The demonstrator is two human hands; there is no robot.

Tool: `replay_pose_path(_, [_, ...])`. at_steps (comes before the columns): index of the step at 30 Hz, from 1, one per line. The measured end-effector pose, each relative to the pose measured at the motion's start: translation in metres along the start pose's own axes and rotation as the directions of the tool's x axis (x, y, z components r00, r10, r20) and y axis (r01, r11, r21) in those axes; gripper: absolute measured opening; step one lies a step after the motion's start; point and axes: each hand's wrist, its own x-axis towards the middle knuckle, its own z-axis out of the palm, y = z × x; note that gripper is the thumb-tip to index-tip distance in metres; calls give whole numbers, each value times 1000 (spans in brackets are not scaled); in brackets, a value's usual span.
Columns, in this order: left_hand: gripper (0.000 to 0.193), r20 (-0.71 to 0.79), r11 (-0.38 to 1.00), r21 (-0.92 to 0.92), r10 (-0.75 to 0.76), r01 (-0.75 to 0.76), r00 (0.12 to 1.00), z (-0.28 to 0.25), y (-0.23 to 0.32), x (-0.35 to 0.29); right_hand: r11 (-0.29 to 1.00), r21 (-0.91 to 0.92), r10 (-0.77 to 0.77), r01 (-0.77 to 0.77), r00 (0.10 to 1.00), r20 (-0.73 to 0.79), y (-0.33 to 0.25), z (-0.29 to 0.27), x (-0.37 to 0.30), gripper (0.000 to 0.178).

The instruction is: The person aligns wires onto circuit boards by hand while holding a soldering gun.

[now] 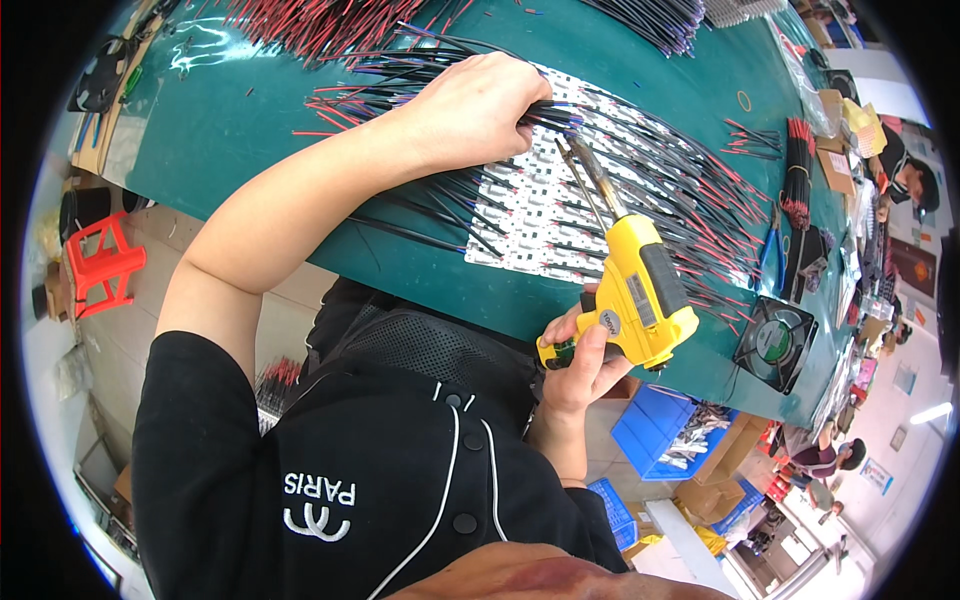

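Note:
My left hand [490, 108] is closed, with its fingers pinching black wire at the upper part of a white circuit board panel [518, 235]. Many black wires with red ends [690, 170] fan out from the panel to the right, and others to the left. In my right hand [582, 368] is a yellow and black soldering gun [640, 290], gripped by its handle in front of the panel's near edge. Its metal tip points up and away, close to my left fingertips. Whether the tip touches the board or wire is too small to tell.
The green table [400, 275] bears red and black wire heaps [330, 25], a tied wire bundle [798, 170], blue-handled pliers [772, 255] and a square black fan [775, 345]. A red stool [105, 262] stands left; a blue crate [650, 430] sits right. Other people [905, 175] are farther right.

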Motion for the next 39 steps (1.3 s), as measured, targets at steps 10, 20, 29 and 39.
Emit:
replay_pose_path(10, [24, -39, 999, -33, 6, -8, 999, 2, -2, 1, 1000, 10, -11, 10, 998, 69, 5, -1, 1, 28])
replay_pose_path(20, [23, -34, 999, -37, -9, 8, 999, 1, 0, 1, 999, -40, -15, 18, 997, 80, 6, 0, 1, 36])
replay_pose_path(29, [20, -1, 997, -65, -35, 35, 999, -1, 1, 2, 1000, -15, 0, 0, 1000, 18, 5, 4, 0, 41])
replay_pose_path(39, [17, 10, 996, -77, -46, 46, 999, 0, 3, 2, 1000, -30, -6, 8, 996, 85, 7, 0, 1, 39])
